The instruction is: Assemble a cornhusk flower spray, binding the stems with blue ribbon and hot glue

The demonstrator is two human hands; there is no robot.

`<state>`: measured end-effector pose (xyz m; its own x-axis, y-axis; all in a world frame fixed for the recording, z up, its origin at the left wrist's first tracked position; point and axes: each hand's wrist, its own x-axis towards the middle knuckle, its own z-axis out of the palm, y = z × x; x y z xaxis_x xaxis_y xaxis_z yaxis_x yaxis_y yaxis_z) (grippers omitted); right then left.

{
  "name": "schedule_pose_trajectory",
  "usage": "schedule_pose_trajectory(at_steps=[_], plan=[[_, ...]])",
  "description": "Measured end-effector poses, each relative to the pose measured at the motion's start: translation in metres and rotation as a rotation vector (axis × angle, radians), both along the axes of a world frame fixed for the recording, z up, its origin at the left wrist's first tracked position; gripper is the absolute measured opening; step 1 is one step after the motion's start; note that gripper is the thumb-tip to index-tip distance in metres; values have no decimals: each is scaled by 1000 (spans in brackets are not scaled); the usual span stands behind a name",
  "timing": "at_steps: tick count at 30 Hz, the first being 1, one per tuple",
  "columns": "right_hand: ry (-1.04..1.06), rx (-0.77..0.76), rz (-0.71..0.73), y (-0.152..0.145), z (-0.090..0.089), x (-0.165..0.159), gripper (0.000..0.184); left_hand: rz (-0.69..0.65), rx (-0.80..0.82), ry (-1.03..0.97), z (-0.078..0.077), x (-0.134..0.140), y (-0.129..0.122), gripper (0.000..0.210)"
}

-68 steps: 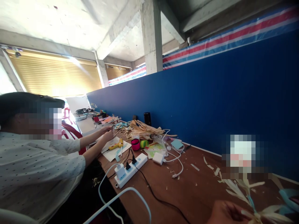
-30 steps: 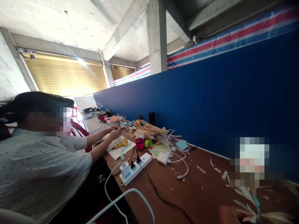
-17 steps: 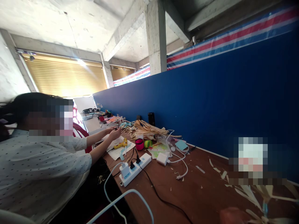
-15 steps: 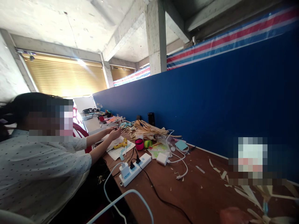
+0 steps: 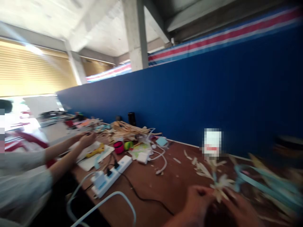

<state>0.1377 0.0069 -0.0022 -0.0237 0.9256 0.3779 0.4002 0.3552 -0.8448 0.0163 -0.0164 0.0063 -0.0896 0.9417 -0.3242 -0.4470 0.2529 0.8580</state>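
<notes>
At the lower right, my left hand (image 5: 197,203) is closed, its fingers bent in at the left side of a pale flower made of husk strips (image 5: 222,186). My right hand (image 5: 241,206) pinches the same flower from the right. Motion blur softens the fingers, and part of the grip is hidden behind the petals. Close behind the flower lie loose pale husk strips (image 5: 203,169). Light blue ribbon (image 5: 258,183) curves over more husk strips to the right of my right hand.
A white power strip (image 5: 112,178) with plugs and cables lies on the brown table (image 5: 153,195). Beyond it are a yellow glue gun (image 5: 94,151), a pink cup (image 5: 118,147) and a husk pile (image 5: 127,130). A co-worker's forearms (image 5: 68,154) reach in from the left. A blue partition (image 5: 165,94) runs behind.
The view has swung to the right, so things on the table sit further left. Both my hands and the husk flower between them have come into view, along with the blue ribbon.
</notes>
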Motion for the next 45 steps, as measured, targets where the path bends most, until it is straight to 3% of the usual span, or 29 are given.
schedule_pose_trajectory(at_steps=[2,7,14,25,36,45], plan=[[66,-122,114,-12,14,6,23,-62,90,18,5,0,-2,34],[289,-223,185,-18,29,-10,21,-172,198,109,12,-7,-3,33],[385,-164,234,-21,31,-12,13,-203,391,280,10,-8,-7,35],[343,-130,194,-20,25,-10,12,-189,444,449,10,-11,-5,33],[161,-44,0,-23,24,-12,13,-53,373,532,17,-5,-8,39],[178,-58,56,-25,23,-13,14,-53,383,501,18,-7,-8,36]])
